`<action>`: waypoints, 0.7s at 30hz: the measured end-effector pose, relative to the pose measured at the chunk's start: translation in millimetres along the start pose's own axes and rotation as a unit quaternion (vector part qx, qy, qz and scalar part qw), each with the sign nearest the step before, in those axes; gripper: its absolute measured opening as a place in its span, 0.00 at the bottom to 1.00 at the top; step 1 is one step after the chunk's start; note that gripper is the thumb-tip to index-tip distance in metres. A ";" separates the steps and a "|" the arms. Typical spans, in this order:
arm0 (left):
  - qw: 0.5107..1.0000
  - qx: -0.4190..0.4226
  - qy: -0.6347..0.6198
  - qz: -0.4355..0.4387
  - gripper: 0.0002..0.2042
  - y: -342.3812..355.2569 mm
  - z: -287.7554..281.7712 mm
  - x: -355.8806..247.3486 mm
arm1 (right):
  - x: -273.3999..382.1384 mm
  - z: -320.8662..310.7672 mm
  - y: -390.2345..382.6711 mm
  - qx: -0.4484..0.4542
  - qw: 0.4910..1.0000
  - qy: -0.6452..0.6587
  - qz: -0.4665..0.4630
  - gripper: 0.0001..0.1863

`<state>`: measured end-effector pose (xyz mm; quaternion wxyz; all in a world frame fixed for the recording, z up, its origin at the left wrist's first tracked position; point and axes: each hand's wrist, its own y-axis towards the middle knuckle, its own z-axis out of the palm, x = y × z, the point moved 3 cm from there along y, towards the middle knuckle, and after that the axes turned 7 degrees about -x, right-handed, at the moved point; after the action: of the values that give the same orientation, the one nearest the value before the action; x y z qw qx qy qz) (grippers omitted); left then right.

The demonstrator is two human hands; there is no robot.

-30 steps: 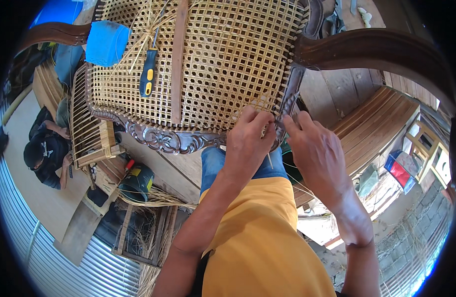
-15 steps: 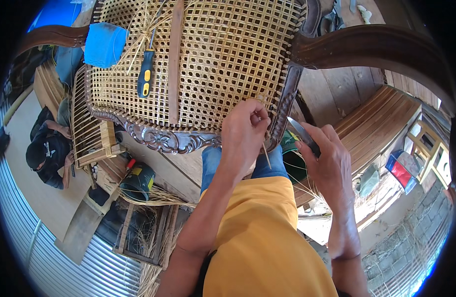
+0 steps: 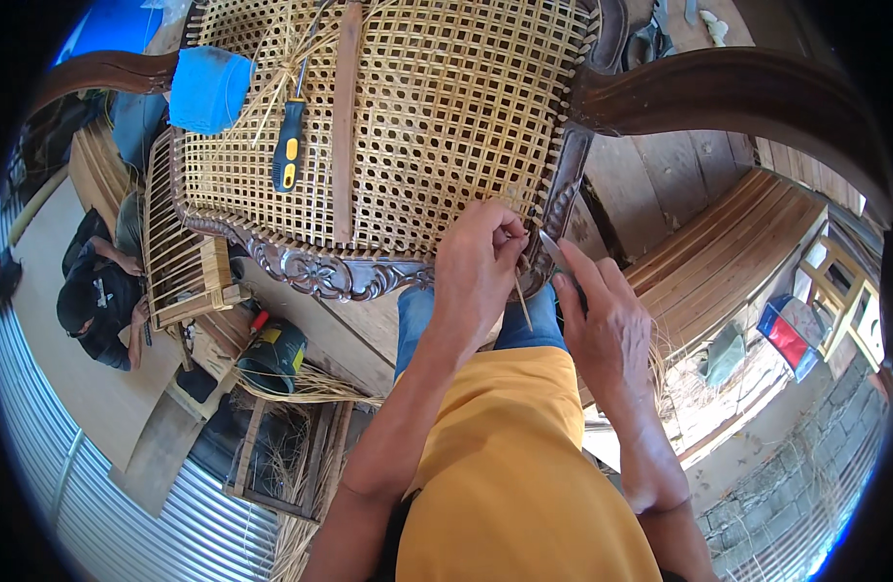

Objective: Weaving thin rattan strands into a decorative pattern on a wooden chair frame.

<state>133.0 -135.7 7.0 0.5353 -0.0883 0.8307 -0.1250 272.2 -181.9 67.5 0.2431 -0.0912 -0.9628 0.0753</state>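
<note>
A woven cane panel [image 3: 437, 107] in a carved dark wood chair frame [image 3: 350, 276] fills the top. At its lower right corner my left hand [image 3: 474, 272] is closed in a pinch on a thin cane strip [image 3: 524, 308] that hangs down. Just right of it my right hand [image 3: 602, 330] grips a knife [image 3: 558, 254], its blade angled up-left toward the strip and frame edge. On the cane lie a yellow-and-dark screwdriver [image 3: 289, 145], a flat wooden slat [image 3: 344, 175], a blue piece [image 3: 208, 89] and loose cane strands [image 3: 311, 44].
Curved dark chair parts [image 3: 718, 92] reach out either side. At left a person [image 3: 97, 301] in dark clothes works near a slatted wooden piece [image 3: 185, 262]. Below are a bucket [image 3: 272, 354], wooden frames and cane bundles. Wooden boards [image 3: 708, 233] and a small wooden frame [image 3: 844, 291] are at right.
My right hand, earlier bare-looking at the corner, shows a knife from half a second ago and has since moved leftward with it toward my left hand, which stays at the corner.
</note>
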 end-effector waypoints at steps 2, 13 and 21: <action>1.000 -0.014 0.016 0.017 0.07 -0.7 0.0 -2.0 | 3.1 3.4 1.5 -0.010 0.999 -0.031 -0.007 0.14; 1.000 0.004 -0.001 0.030 0.08 -0.4 -4.0 1.4 | 18.1 12.2 -4.5 -0.040 0.997 -0.058 -0.029 0.04; 1.000 -0.001 0.026 -0.004 0.08 3.2 -0.7 1.7 | 19.4 17.5 -6.4 -0.003 0.999 -0.050 0.011 0.08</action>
<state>131.5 -133.0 4.9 0.5131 -0.0893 0.8439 -0.1285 246.1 -185.7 62.3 0.1932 -0.0990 -0.9729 0.0798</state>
